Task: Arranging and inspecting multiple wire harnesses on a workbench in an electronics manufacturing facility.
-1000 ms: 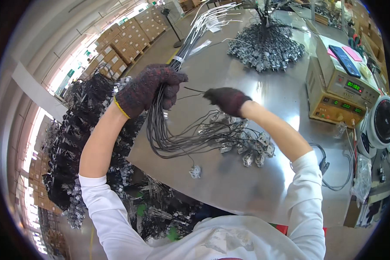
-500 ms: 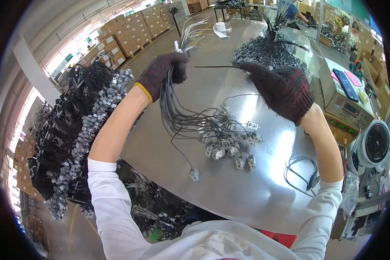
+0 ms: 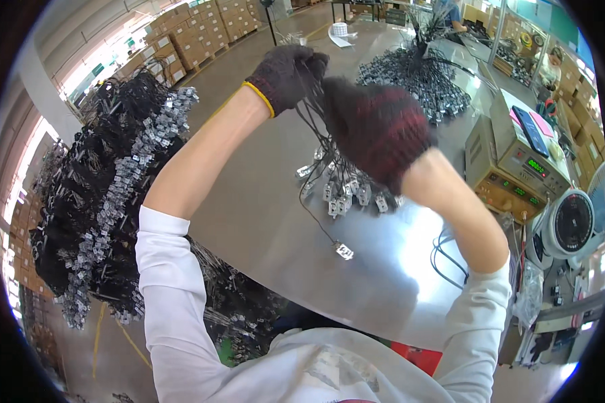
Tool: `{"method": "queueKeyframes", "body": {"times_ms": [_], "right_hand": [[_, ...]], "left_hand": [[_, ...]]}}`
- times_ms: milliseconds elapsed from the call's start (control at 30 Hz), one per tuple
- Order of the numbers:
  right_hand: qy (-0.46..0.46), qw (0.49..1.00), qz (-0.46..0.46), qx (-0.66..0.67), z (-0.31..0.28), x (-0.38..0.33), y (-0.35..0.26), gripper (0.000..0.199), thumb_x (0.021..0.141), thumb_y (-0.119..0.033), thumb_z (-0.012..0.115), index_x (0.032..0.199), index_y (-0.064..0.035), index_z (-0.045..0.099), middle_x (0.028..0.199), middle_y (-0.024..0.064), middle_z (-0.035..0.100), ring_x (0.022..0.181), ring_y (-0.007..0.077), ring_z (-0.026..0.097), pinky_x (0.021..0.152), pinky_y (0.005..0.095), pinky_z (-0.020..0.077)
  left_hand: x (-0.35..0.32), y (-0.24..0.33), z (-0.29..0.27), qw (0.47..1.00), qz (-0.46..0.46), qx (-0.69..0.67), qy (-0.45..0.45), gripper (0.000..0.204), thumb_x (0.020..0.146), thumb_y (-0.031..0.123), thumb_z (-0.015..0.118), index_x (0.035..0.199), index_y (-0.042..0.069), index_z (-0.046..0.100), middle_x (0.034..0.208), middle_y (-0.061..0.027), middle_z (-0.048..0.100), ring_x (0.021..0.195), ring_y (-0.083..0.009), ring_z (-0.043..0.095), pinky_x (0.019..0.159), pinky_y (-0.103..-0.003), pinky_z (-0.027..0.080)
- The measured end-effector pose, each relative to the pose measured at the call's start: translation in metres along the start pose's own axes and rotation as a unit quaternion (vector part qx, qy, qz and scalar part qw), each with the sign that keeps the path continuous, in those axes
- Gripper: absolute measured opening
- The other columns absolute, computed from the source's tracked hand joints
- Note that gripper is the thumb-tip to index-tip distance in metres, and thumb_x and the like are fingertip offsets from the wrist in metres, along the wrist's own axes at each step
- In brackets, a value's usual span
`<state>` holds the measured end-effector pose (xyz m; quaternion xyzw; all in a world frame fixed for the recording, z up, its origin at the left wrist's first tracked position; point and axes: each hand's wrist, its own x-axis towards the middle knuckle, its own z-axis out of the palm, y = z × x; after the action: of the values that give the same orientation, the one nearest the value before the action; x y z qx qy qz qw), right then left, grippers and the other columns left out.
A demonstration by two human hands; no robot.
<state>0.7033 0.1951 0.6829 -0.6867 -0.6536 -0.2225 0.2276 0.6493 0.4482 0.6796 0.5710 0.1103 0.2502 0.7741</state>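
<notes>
In a dark knitted glove, my left hand [image 3: 288, 77] is closed around the upper part of a bundle of thin black wires [image 3: 310, 119]. Small silvery metal connectors [image 3: 343, 196] hang or rest in a cluster at the lower ends of the wires. One connector [image 3: 343, 251] sits apart on its own wire, closer to me. My right hand [image 3: 380, 131], gloved too, is right beside the bundle and just below my left hand. Motion smears its fingers, so I cannot tell whether they grip a wire.
Under my hands is a shiny metal table [image 3: 249, 228]. A large heap of similar wires [image 3: 124, 195] stands at the left, another wire pile [image 3: 417, 84] at the far side. To the right are a metered instrument [image 3: 517, 171], a phone [image 3: 531, 131] and a fan [image 3: 568, 221].
My right hand has moved left from the far end of a stretched wire to the bundle. My left hand has shifted right and up, carrying the wires. The connectors have been drawn away from me.
</notes>
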Motion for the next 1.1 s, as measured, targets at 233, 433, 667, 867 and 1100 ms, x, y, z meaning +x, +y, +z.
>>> {"method": "queueKeyframes", "body": {"times_ms": [233, 433, 667, 867, 1100], "right_hand": [[-0.033, 0.996, -0.059, -0.052, 0.025, 0.072, 0.05, 0.033, 0.11, -0.031, 0.053, 0.108, -0.0047, 0.074, 0.095, 0.0253, 0.077, 0.092, 0.0489, 0.074, 0.085, 0.0579, 0.0586], [-0.019, 0.96, 0.034, 0.277, 0.003, 0.026, 0.063, 0.043, 0.107, -0.038, 0.07, 0.137, -0.0078, 0.076, 0.104, 0.0184, 0.082, 0.096, 0.0281, 0.081, 0.089, 0.0421, 0.0614], [-0.123, 0.985, 0.024, 0.116, 0.041, -0.07, 0.125, 0.131, 0.077, -0.036, 0.102, 0.178, -0.0112, 0.022, 0.176, 0.0168, 0.041, 0.16, 0.035, 0.044, 0.131, 0.0502, 0.0386], [-0.085, 0.878, 0.069, 0.465, 0.122, -0.094, 0.057, 0.136, 0.067, -0.047, 0.107, 0.171, -0.0047, 0.03, 0.161, 0.0231, 0.051, 0.152, 0.0364, 0.049, 0.128, 0.049, 0.0422], [0.08, 0.91, 0.033, 0.405, 0.135, -0.089, 0.009, 0.066, 0.09, -0.038, 0.09, 0.142, -0.0048, 0.066, 0.117, 0.0137, 0.079, 0.106, 0.0307, 0.077, 0.096, 0.0447, 0.0627]], "left_hand": [[0.017, -0.013, 0.0, 0.978, 0.116, 0.157, -0.077, 0.018, 0.103, 0.003, 0.064, 0.114, -0.005, 0.076, 0.104, -0.0141, 0.081, 0.093, -0.0191, 0.075, 0.09, -0.034, 0.062], [0.009, -0.007, 0.01, 0.99, 0.105, 0.091, -0.025, 0.015, 0.104, 0.009, 0.063, 0.108, -0.002, 0.074, 0.094, -0.0113, 0.077, 0.086, -0.0207, 0.075, 0.082, -0.034, 0.064], [-0.011, 0.001, 0.012, 0.99, -0.014, -0.138, -0.019, 0.004, 0.103, 0.005, 0.065, 0.105, 0.002, 0.067, 0.085, -0.0045, 0.07, 0.073, -0.0143, 0.068, 0.07, -0.028, 0.061], [-0.035, -0.015, 0.075, 0.991, 0.019, -0.092, -0.094, 0.013, 0.106, 0.017, 0.066, 0.102, 0.006, 0.066, 0.083, -0.0005, 0.067, 0.071, -0.0125, 0.063, 0.068, -0.027, 0.054], [-0.075, -0.004, 0.132, 0.988, -0.055, -0.03, -0.144, 0.014, 0.108, 0.021, 0.063, 0.101, 0.009, 0.067, 0.077, 0.0018, 0.064, 0.067, -0.0073, 0.059, 0.063, -0.025, 0.051]]}}
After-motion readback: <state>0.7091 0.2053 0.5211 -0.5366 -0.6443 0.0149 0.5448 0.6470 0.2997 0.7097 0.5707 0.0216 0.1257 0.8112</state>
